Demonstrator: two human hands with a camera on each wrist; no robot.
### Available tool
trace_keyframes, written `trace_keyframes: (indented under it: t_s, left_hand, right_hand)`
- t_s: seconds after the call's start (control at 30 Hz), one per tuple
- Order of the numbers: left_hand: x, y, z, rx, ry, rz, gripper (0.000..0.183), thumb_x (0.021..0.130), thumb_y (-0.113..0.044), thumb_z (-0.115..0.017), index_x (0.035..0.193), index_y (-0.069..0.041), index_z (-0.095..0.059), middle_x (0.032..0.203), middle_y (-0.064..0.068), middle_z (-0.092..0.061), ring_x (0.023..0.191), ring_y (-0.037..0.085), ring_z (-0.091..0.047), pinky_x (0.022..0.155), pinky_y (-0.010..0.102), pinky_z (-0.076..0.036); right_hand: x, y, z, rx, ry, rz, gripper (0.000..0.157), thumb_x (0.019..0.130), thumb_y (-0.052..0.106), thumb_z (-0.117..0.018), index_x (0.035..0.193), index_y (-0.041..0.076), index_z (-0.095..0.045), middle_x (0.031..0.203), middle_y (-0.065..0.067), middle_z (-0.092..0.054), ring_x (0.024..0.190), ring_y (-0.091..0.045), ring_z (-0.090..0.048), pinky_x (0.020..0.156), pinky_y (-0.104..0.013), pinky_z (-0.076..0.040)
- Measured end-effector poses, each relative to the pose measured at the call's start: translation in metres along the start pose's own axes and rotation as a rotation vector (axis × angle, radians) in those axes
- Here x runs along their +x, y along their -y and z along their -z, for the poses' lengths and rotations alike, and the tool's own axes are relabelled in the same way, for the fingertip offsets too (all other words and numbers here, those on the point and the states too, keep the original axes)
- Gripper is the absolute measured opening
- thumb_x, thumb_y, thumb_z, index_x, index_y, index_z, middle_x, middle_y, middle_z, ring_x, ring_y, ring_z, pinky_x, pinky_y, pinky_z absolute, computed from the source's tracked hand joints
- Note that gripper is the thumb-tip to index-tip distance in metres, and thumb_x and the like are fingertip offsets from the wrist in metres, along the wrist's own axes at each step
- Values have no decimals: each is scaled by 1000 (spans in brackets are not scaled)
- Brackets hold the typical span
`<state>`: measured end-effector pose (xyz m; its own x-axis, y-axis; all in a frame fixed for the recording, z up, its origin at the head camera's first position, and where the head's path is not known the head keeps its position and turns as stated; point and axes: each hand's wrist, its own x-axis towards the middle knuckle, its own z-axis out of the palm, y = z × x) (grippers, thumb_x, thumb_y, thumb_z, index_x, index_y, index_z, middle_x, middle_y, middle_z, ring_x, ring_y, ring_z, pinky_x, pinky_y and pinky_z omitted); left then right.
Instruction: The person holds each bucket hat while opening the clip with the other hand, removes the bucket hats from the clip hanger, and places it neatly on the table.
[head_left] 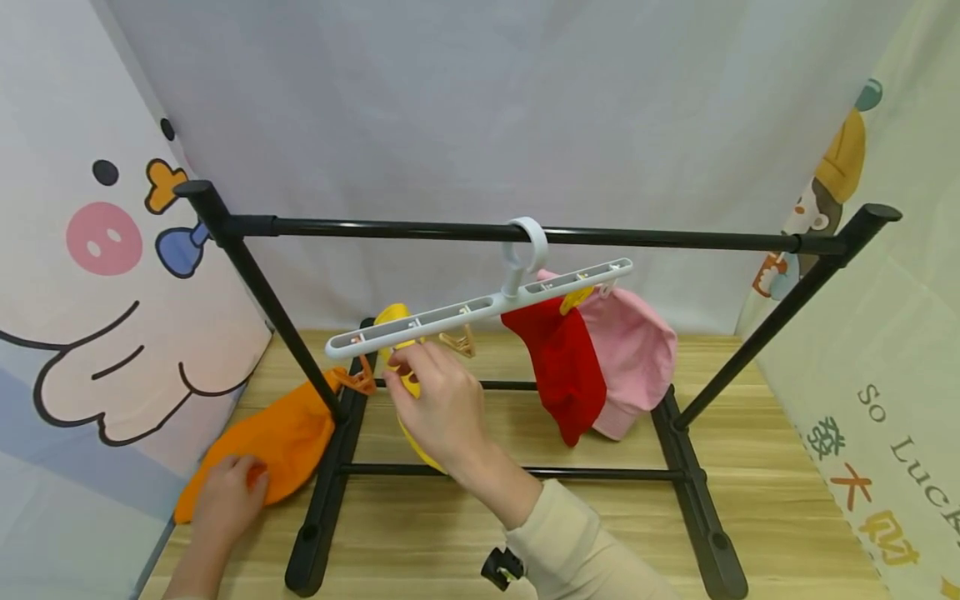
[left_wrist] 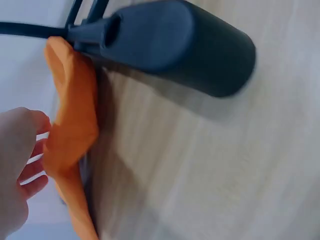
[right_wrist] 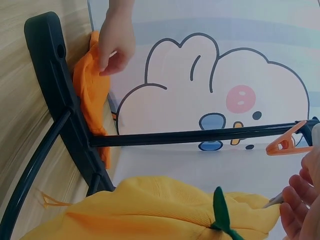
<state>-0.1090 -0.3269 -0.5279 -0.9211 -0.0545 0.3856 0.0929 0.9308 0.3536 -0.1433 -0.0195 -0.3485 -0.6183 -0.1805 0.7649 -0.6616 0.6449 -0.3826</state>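
Observation:
My left hand (head_left: pixel 231 496) rests on an orange fabric hat (head_left: pixel 288 442) lying by the stand's left foot, its fingers loosely bent against the cloth. In the left wrist view, the fingers (left_wrist: pixel 37 175) touch that hat's edge. Under the left end of a white clip hanger (head_left: pixel 457 315), my right hand (head_left: pixel 442 400) pinches a grey clip (right_wrist: pixel 274 201) at the end of a yellow hat (right_wrist: pixel 150 210) with a green leaf. An orange clip (head_left: pixel 360 377) and a tan clip (head_left: pixel 461 340) hang on either side of this hand.
The hanger hooks over the bar of a black stand (head_left: pixel 375 227). A red hat (head_left: pixel 555 358) and a pink hat (head_left: pixel 630 350) hang from its right half, by a yellow clip (head_left: pixel 576 300) and a white clip (head_left: pixel 607 287). Printed cloths stand on both sides of the wooden table (head_left: pixel 787 517).

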Motion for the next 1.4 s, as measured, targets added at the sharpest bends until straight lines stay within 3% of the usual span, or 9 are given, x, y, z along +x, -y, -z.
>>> trace_keyframes:
  t_s: [0.1, 0.2, 0.47, 0.73, 1.03, 1.27, 1.4]
  left_hand:
    - [-8, 6, -2, 4, -51, -15, 11, 69, -3, -71, 77, -1, -63, 78, 21, -56, 71, 42, -53, 62, 54, -42]
    - [-14, 10, -3, 6, -27, -9, 11, 69, -5, -72, 74, -4, -63, 74, 16, -54, 67, 39, -52, 58, 52, -41]
    - [-21, 10, -5, -19, 294, 1, 9, 78, -13, -69, 82, -6, -67, 85, 14, -62, 76, 38, -58, 68, 53, -47]
    - [-15, 7, -13, -49, 491, -32, 18, 83, -12, -62, 97, -4, -70, 97, 15, -63, 90, 36, -60, 79, 51, -47]
    - [2, 2, -17, -67, 543, -61, 27, 85, -11, -60, 109, 0, -65, 106, 22, -59, 96, 40, -57, 82, 53, -45]
    - [22, 2, -23, -102, 568, -124, 28, 85, -8, -59, 109, 7, -62, 106, 28, -58, 99, 44, -55, 85, 55, -44]
    - [32, 1, -25, -104, 595, -124, 31, 86, -9, -57, 111, 9, -59, 110, 30, -57, 104, 47, -51, 88, 56, -41]
  right_hand:
    - [0, -1, 0, -8, 0, 4, 8, 80, 17, -69, 85, 15, -63, 80, 6, -64, 73, -6, -61, 56, -16, -46]
    - [0, -2, 1, -16, -1, 9, 8, 80, 17, -70, 86, 15, -63, 81, 5, -64, 73, -6, -61, 56, -16, -46]
    - [0, -4, 1, -10, 8, 8, 9, 81, 17, -70, 88, 14, -65, 83, 5, -65, 75, -6, -60, 58, -15, -46]
    - [0, -5, 3, 11, -8, 28, 11, 80, 18, -71, 88, 13, -65, 82, 4, -66, 74, -7, -60, 58, -13, -45]
    - [0, -5, 5, 30, -43, 56, 10, 80, 17, -71, 86, 13, -63, 81, 4, -64, 74, -6, -59, 62, -14, -47]
    - [0, -6, 6, 36, -69, 45, 13, 79, 16, -72, 86, 12, -62, 81, 3, -64, 74, -7, -60, 65, -15, -48]
    - [-1, -7, 6, 49, -65, 36, 13, 80, 16, -71, 86, 11, -61, 82, 3, -63, 75, -7, -59, 65, -15, -48]
